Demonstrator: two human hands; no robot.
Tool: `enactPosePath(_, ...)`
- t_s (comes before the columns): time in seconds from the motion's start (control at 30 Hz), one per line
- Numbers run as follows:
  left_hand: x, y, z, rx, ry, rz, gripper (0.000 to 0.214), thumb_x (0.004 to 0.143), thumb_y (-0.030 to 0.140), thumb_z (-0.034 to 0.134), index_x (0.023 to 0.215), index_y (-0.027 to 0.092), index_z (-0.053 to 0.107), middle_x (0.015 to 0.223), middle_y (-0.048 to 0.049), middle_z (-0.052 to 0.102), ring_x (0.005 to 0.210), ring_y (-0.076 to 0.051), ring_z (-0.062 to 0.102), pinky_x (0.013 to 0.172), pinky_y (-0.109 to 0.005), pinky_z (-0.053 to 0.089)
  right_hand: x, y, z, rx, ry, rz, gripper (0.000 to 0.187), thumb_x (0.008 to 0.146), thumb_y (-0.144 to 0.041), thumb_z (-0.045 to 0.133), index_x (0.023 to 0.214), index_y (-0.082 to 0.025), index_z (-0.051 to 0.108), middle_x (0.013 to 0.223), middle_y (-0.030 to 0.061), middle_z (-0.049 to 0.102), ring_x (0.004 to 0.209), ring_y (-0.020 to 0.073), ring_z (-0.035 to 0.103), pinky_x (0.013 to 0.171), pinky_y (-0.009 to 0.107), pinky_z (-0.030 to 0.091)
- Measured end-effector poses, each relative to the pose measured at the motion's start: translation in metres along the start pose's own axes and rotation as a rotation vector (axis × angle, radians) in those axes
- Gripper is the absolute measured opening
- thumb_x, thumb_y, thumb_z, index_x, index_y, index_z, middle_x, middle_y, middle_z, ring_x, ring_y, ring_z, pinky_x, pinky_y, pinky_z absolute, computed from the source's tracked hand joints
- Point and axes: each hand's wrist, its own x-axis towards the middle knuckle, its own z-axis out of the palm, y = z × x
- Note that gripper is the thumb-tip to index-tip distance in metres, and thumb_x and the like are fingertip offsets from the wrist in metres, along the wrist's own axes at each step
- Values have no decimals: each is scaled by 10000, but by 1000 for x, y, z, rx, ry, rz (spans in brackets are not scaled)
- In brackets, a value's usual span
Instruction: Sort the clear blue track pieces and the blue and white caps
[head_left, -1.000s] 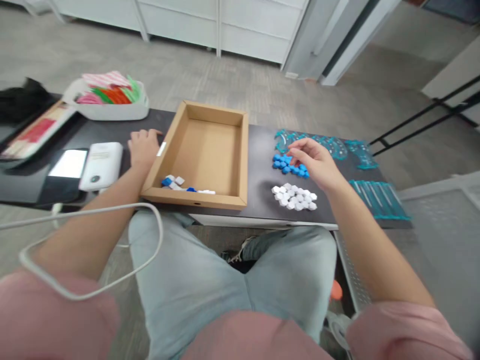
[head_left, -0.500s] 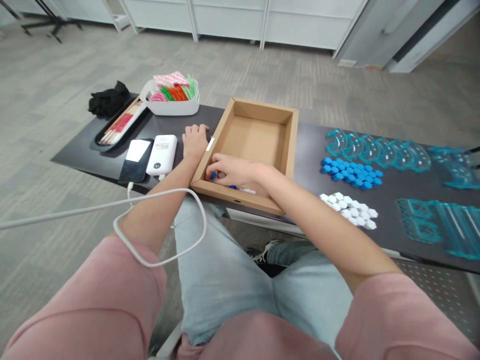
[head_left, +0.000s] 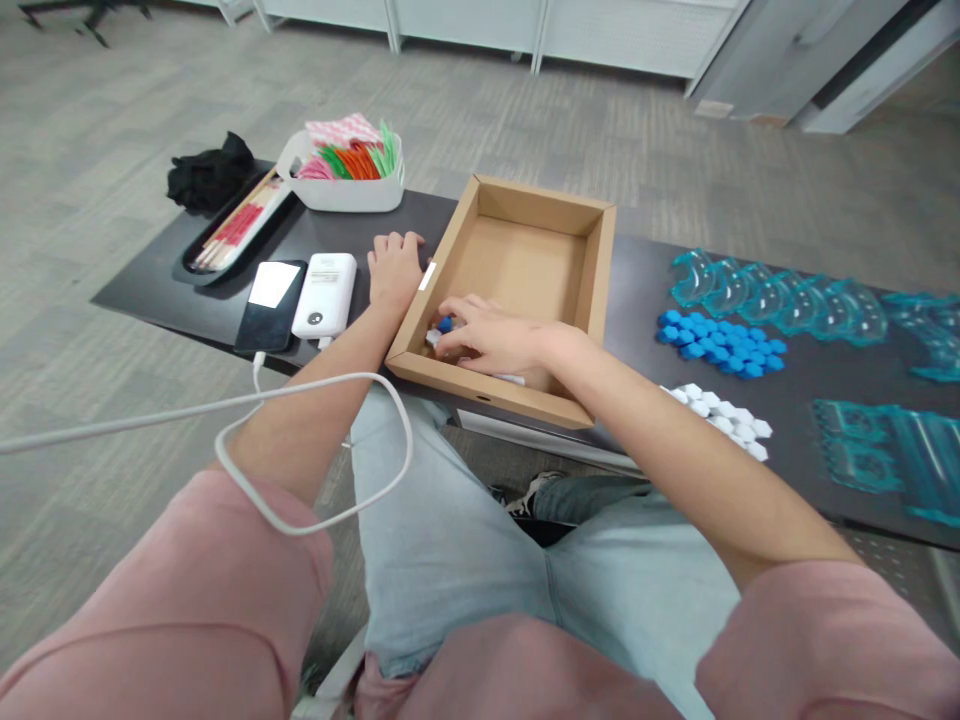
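My left hand lies on the dark table against the left wall of the cardboard box, fingers stretched out and holding nothing. My right hand is inside the box at its near left corner, its fingers apart and bent downward. Right at those fingertips are a small blue piece and a small white piece. Part of another white piece shows under the palm, along the near wall. The hand hides whatever else lies below it.
Blue hexagonal pieces, white ones and clear teal plastic parts lie right of the box. To the left are a power bank, a phone, a black tray and a white basket. A white cable crosses my left arm.
My right hand has lifted slightly and moved right, its fingers spreading, so the blue and white pieces at the corner show more. The left hand stays beside the box. The view has shifted a little.
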Motion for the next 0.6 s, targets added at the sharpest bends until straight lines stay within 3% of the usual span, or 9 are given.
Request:
enactPosePath(0.1,0,0,0,10,-10,-4,515,1117,353,455,1568,230,670,1606,-229,652,1581,-416,516,1296,-576,466,-14,5,-12,-12,49,66,224,1017,-249,759,1192,-274,896,1493,145,634,1384,363,567,1269,601,457)
enactPosePath(0.2,1,0,-1,16,-22,-7,504,1121,369,477,1574,247,661,1611,-218,648,1591,-412,506,1297,-574,467,-36,11,-24,78,46,35,298,980,-292,829,1273,-292,877,1462,111,635,1373,330,606,1282,551,488)
enactPosePath(0.33,0,1,-4,15,-37,1,507,1128,380,482,1574,221,662,1610,-224,644,1573,-412,515,1293,-569,479,-53,15,-18,187,-27,-17,409,931,-263,861,1338,-307,840,1485,75,597,1396,274,632,1266,428,529)
enactPosePath(0.47,-1,2,-4,0,-28,-9,494,1132,364,471,1571,242,661,1609,-207,645,1587,-410,497,1313,-579,457,-47,11,-6,108,58,71,416,1005,-248,768,1418,-287,776,1476,90,600,1209,241,687,1107,394,584)
enactPosePath(0.6,0,1,-3,-7,-38,-14,488,1129,374,488,1573,264,658,1608,-197,633,1591,-405,491,1314,-569,453,-47,0,-17,-22,137,232,386,1064,-288,689,1445,-230,722,1435,132,644,1021,242,693,946,390,553)
